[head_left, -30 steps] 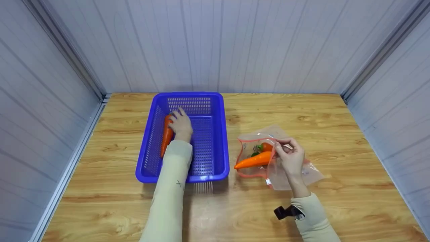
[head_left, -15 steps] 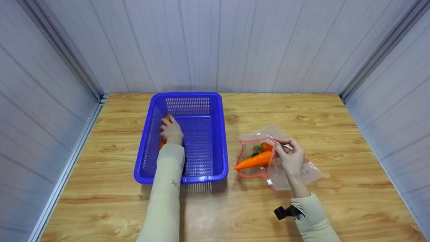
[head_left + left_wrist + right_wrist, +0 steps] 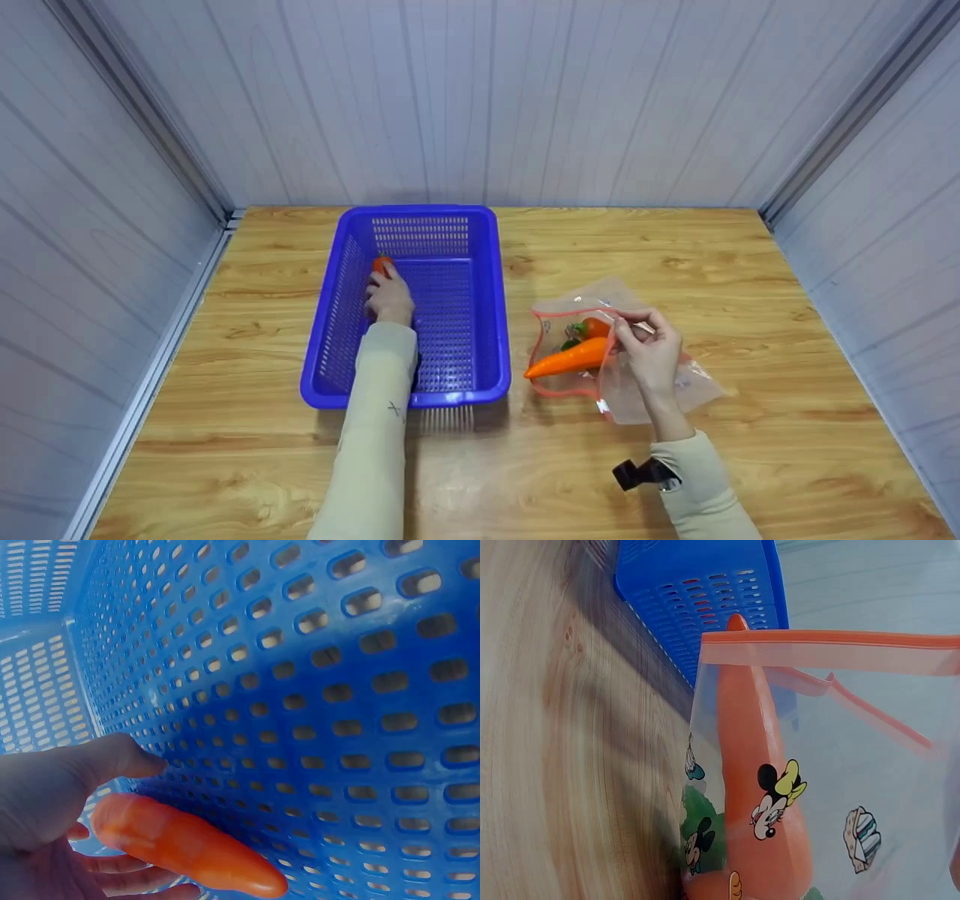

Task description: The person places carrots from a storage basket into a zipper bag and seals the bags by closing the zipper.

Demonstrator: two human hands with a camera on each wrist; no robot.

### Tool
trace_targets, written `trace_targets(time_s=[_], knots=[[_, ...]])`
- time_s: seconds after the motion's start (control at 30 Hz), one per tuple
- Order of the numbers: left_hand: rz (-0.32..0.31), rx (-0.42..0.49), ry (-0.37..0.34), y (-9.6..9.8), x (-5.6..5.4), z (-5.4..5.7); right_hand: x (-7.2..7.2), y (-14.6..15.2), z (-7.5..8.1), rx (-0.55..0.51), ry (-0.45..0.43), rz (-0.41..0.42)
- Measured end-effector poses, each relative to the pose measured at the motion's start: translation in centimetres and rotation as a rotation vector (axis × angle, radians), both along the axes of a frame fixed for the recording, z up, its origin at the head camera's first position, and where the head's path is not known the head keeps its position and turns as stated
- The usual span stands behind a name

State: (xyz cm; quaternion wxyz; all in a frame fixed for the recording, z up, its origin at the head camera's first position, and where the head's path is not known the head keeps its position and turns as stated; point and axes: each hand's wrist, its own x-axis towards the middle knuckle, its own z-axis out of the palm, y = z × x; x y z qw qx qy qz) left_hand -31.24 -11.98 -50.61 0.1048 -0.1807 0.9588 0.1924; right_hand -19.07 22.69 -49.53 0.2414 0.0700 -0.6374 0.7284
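Note:
Inside the blue slotted basket, my left hand holds an orange carrot near the left wall. In the left wrist view, the carrot slants with its narrow end to the right; the thumb is above it and the fingers are behind and below. My right hand pinches the orange-edged mouth of a clear zip bag, keeping it spread. Another carrot lies in the bag, its tip poking past the mouth. Beside it are an orange pepper-like vegetable with a green stem and something dark green.
The basket and bag stand side by side on a wood-grain table, the basket to the left. Pale panel walls close off the back and both sides. A black wrist camera sits by the right sleeve.
My left hand has moved left onto the carrot and gripped it, then shifted slightly right with it. The carrot's long body is now mostly hidden by the hand. My right hand stays put.

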Motion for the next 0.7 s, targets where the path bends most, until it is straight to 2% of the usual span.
trace_targets(time_s=[0.23,0.5,0.57,0.7], knots=[[0.009,-0.018,0.019,0.7,0.1,0.2,0.3,-0.1,0.5,0.036,-0.003,-0.009],[0.026,-0.036,0.013,1.2,0.0,0.2,0.0,0.3,-0.3,0.008,-0.014,-0.018],[0.037,-0.058,0.01,1.4,0.1,0.4,0.3,0.1,0.2,0.0,-0.022,-0.012],[0.034,-0.103,0.017,1.5,0.4,1.0,1.3,-0.9,2.5,0.015,-0.057,-0.029]])
